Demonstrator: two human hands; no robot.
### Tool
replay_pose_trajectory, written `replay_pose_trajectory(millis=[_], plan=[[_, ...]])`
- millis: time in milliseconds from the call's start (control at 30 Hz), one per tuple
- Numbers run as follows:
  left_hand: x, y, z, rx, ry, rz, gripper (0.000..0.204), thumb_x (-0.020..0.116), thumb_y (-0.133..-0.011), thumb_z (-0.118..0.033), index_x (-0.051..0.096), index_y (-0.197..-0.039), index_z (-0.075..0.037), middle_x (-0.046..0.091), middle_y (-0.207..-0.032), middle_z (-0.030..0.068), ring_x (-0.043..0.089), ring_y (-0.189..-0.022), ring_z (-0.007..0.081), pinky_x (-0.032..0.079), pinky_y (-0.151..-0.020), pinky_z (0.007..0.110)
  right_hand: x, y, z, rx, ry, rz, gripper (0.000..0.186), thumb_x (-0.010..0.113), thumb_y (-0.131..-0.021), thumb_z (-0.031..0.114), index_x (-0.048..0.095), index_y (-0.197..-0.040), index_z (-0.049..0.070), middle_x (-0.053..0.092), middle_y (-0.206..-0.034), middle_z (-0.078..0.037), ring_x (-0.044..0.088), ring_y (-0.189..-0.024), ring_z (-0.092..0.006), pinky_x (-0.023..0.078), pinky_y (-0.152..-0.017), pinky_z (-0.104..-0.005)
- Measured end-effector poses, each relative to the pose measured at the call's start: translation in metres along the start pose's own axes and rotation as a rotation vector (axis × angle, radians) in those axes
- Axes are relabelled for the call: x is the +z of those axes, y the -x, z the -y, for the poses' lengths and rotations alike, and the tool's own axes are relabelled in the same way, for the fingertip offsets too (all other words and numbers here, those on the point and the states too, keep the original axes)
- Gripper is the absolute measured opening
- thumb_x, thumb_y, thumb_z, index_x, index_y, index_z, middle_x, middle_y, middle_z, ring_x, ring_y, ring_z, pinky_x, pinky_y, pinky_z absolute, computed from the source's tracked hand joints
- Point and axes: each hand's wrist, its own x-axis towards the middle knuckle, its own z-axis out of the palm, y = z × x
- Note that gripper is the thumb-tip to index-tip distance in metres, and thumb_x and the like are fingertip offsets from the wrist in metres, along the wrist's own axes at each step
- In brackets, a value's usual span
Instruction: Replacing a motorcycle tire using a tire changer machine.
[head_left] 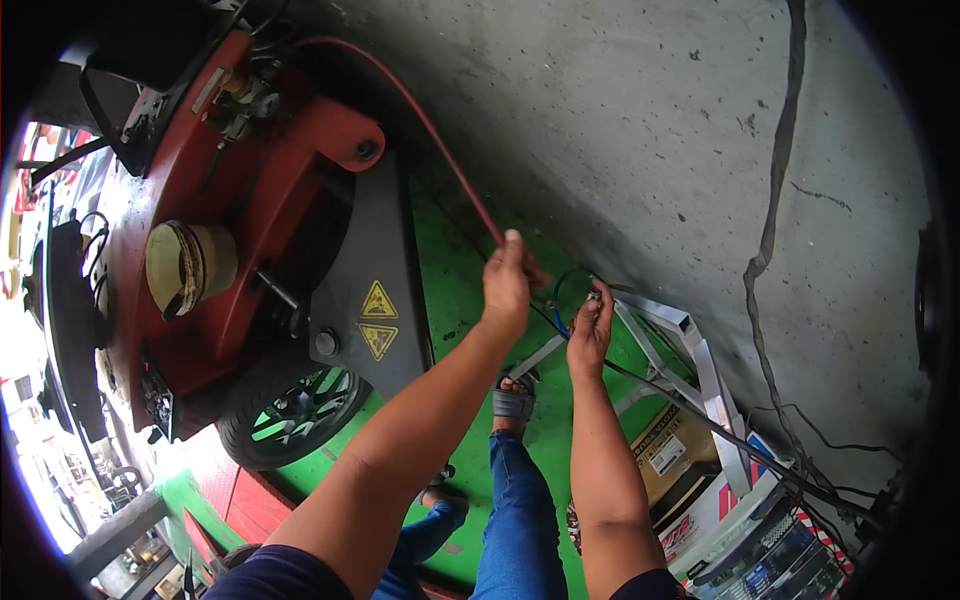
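Red hose [440,140]: arcs from near the top of the machine at our left and slopes down into our left fist; past the fingers we cannot tell where it goes.
Left hand [508,288]: we have it wrapped round the hose, the thumb uppermost, well above the floor.
Right hand [590,338]: we bring thumb and fingers together on a small shiny piece [594,296], too small for us to name.
Blue tube [560,318]: curves just left of our right hand; whether they touch, we cannot tell.
Black cable [720,432]: passes behind our right wrist and slants toward the lower right.
Silver frame [708,390]: stands by the wall, to the right of our right forearm.
Brown carton [665,445]: sits near that forearm, beside the frame.
Red machine [180,185]: fills the left side, with a pale round container [205,262] on it.
Dark grey panel [375,225]: carries two yellow triangular stickers [378,318], left of our left hand.
Wheel [245,430]: black tyre, spoked rim, below the machine's body in our view.
Green floor [460,315]: lies beneath our sandal [513,403].
Grey wall [620,110]: rises beyond our hands.
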Motion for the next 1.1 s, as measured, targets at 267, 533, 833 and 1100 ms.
replay_pose_trajectory(millis=[267, 533, 833, 1100], plan=[[-0.009, 0.014, -0.037, 0.001, 0.115, 0.069, 0.046, 0.052, -0.102, -0.054, 0.043, -0.079, -0.014, 0.034, -0.055, -0.003, 0.028, -0.041, 0.0097, 0.021, -0.039, 0.028, -0.014, 0.033, 0.005, -0.405, 0.521, 0.354, 0.034, 0.065, -0.098, 0.029, 0.063, -0.122, 0.003, 0.07, -0.089, -0.016, 0.071, -0.078, -0.029, 0.055, -0.068, -0.0365], [-0.013, 0.013, -0.031, 0.055, -0.059, 0.079, 0.048, 0.053, -0.1, -0.056, 0.044, -0.078, -0.015, 0.033, -0.054, -0.0039, 0.027, -0.041, 0.0094, 0.022, -0.04, 0.028, -0.006, 0.031, 0.014, -0.468, 0.554, 0.442, 0.027, 0.063, -0.098, 0.026, 0.061, -0.11, 0.002, 0.067, -0.081, -0.014, 0.068, -0.07, -0.035, 0.053, -0.06, -0.041], [-0.016, 0.018, -0.006, 0.176, -0.031, 0.088, 0.05, 0.054, -0.1, -0.058, 0.043, -0.077, -0.014, 0.034, -0.056, -0.0034, 0.03, -0.044, 0.0087, 0.022, -0.04, 0.027, 0.008, 0.027, 0.023, -0.479, 0.546, 0.453, 0.024, 0.063, -0.097, 0.021, 0.059, -0.111, 0.002, 0.068, -0.083, -0.017, 0.069, -0.073, -0.0384, 0.055, -0.06, -0.0435], [-0.02, 0.013, 0.011, 0.036, 0.125, 0.088, 0.053, 0.057, -0.1, -0.055, 0.036, -0.069, -0.016, 0.03, -0.054, -0.0042, 0.024, -0.041, 0.0084, 0.017, -0.038, 0.028, 0.011, 0.025, 0.027, -0.397, 0.504, 0.552, 0.023, 0.065, -0.096, 0.02, 0.059, -0.109, 0.002, 0.067, -0.079, -0.017, 0.068, -0.07, -0.0403, 0.053, -0.058, -0.045]])
